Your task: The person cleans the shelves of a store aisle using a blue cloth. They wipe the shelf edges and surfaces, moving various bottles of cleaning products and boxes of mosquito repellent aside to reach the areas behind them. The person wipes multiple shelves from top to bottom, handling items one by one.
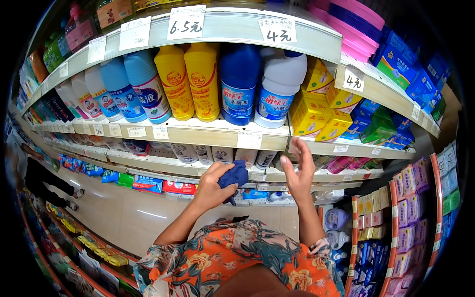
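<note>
My left hand [214, 184] grips a crumpled dark blue cloth [234, 175] in front of the shelves. My right hand [299, 170] is raised to the right of it, fingers apart and holding nothing, near the edge of the middle shelf [222, 136]. On that shelf stand a dark blue toilet cleaner bottle [239, 85] and a white one with a blue cap [279, 89]. Two yellow bottles [202, 81] are to their left. Yellow cartons [310, 111] are stacked to their right, above my right hand.
Light blue bottles [146, 87] line the shelf further left. Pink and blue plastic basins [356, 26] sit on the upper right shelf. Packed side shelves [394, 222] rise at the right. A person [33, 167] stands in the aisle at the far left, on the tiled floor [122, 208].
</note>
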Demonstrator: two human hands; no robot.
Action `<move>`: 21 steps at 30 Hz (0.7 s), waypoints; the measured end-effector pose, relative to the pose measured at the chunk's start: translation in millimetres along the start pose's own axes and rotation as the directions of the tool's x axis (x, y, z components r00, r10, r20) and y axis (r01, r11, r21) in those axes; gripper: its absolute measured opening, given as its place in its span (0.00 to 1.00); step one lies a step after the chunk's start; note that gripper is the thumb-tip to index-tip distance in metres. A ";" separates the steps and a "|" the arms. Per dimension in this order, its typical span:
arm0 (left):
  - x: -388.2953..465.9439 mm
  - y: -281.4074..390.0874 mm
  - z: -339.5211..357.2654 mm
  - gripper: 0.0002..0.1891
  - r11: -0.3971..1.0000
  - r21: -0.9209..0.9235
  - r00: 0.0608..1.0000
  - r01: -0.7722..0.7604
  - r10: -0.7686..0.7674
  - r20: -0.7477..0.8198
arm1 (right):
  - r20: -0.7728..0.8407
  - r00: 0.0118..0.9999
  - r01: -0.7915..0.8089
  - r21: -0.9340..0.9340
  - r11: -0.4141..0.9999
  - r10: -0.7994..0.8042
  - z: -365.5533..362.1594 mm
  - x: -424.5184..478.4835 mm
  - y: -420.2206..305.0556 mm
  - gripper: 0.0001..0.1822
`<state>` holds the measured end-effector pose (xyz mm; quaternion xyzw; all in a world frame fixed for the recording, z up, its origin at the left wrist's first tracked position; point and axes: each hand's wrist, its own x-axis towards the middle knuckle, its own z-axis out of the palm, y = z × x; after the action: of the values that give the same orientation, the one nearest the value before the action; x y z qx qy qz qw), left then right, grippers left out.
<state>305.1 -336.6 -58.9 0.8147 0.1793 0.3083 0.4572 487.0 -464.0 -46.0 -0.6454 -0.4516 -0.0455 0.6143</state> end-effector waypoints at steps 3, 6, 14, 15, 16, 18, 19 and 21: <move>-4.8 -3.4 -6.4 0.22 1.000 0.015 1.000 -0.013 0.013 -0.012 | -0.036 0.994 0.097 -0.036 0.995 -0.098 15.9 33.0 -15.4 0.35; -5.2 -6.4 -9.5 0.22 0.999 -0.013 1.000 -0.030 0.030 0.007 | -0.067 0.986 0.143 -0.132 0.981 -0.153 29.6 55.6 -12.9 0.42; -18.6 -8.3 -20.4 0.22 0.998 -0.025 0.998 -0.052 0.053 0.019 | -0.150 0.985 0.073 -0.112 0.991 -0.089 51.3 84.9 18.0 0.45; -19.5 -7.8 -23.0 0.22 0.998 -0.029 0.998 -0.051 0.052 0.020 | -0.153 0.987 0.048 -0.059 0.997 -0.056 51.6 86.6 22.1 0.46; -20.8 -8.0 -25.1 0.22 0.998 -0.032 0.998 -0.051 0.051 0.021 | -0.154 0.988 0.022 -0.005 1.000 -0.023 51.1 88.0 25.8 0.46; -25.1 -11.2 -28.6 0.22 0.999 -0.043 1.000 -0.024 0.025 0.018 | -0.144 0.989 -0.011 0.106 0.994 0.027 50.0 92.0 33.7 0.47; -26.4 -12.2 -29.9 0.22 0.999 -0.048 1.000 -0.013 0.014 0.016 | -0.113 0.993 -0.031 0.127 0.991 0.046 48.6 93.7 34.9 0.46; -26.8 -13.1 -32.0 0.23 0.997 -0.073 1.000 0.015 -0.015 0.005 | -0.049 0.995 -0.073 0.166 0.983 0.082 47.6 96.8 32.5 0.45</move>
<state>263.7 -324.9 -66.6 0.7968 0.1730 0.3096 0.4892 541.0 -368.0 -22.5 -0.6081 -0.4113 -0.0021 0.6790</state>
